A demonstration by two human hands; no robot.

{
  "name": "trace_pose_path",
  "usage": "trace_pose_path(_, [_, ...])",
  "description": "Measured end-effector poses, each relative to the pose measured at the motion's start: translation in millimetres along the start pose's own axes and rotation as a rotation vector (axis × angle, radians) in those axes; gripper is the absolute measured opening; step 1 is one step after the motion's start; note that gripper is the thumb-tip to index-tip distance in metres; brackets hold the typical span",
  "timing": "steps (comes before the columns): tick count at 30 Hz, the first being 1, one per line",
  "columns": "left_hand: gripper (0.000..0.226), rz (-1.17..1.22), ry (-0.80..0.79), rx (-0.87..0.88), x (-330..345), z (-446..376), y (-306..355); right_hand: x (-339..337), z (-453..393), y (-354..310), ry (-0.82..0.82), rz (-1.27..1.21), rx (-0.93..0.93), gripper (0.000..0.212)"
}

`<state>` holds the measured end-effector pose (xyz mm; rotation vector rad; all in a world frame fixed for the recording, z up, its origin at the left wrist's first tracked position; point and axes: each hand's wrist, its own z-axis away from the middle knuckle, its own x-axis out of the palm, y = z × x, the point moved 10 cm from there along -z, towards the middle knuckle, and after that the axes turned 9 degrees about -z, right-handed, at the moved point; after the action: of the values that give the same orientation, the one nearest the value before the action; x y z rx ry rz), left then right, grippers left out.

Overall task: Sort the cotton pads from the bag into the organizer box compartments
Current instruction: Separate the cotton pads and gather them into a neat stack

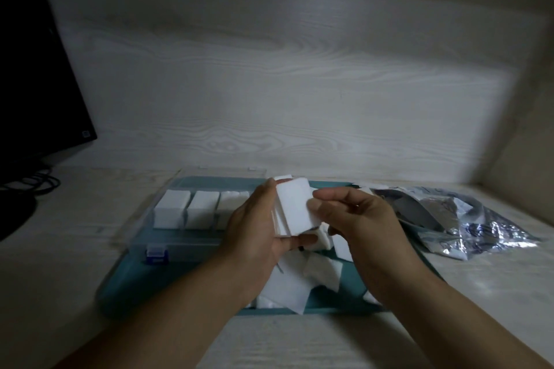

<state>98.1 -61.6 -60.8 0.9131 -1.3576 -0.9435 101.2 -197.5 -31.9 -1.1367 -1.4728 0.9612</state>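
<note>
Squaring up a stack of cotton pads (292,208), cupped in left hand (254,228), pinched by right hand (356,219), above teal tray (126,284). Next: lowering stack into organizer box (180,237), tray's far-left corner.

A home or office desk nook (pale wood-grain panelling (269,84)) with a dark monitor (33,69) and cables (33,180).

Your left hand (257,228) is covering the right part of the organizer box (168,219), hiding its compartments there. The whole view is blurring, so the bag (467,219) print is staying unreadable. The left edge is cutting off the monitor (36,69).
</note>
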Motion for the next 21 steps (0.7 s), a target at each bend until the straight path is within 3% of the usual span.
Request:
trace_pose_path(4, [0.042, 0.05, -0.021, -0.058, 4, -1, -9, 3, 6, -2, 0.026, 0.083, -0.029, 0.006])
trace_pose_path(8, [0.045, 0.105, -0.043, -0.107, 7, 0, -14, 13, 10, -13, -0.006, 0.647, -0.258, 0.008])
trace_pose_path(10, [0.046, 0.092, -0.044, -0.1, 7, -1, -13, 15, 14, -26, -0.014, 0.767, -0.421, 0.01])
trace_pose_path(12, [0.047, 0.049, -0.043, -0.084, 6, -2, -11, 19, 18, -35, -0.139, 0.691, -0.498, 0.03])
trace_pose_path(16, [0.044, -0.032, -0.03, -0.061, 4, 1, -8, 41, 30, -26, -0.493, 0.676, -0.415, 0.079])
trace_pose_path(18, [0.041, -0.065, -0.037, -0.043, 6, 3, -8, 46, 31, -16, -0.517, 0.747, -0.417, 0.093])
trace_pose_path(21, [0.041, -0.076, -0.057, -0.021, 9, 2, -6, 45, 26, -10, -0.491, 0.722, -0.387, 0.094])
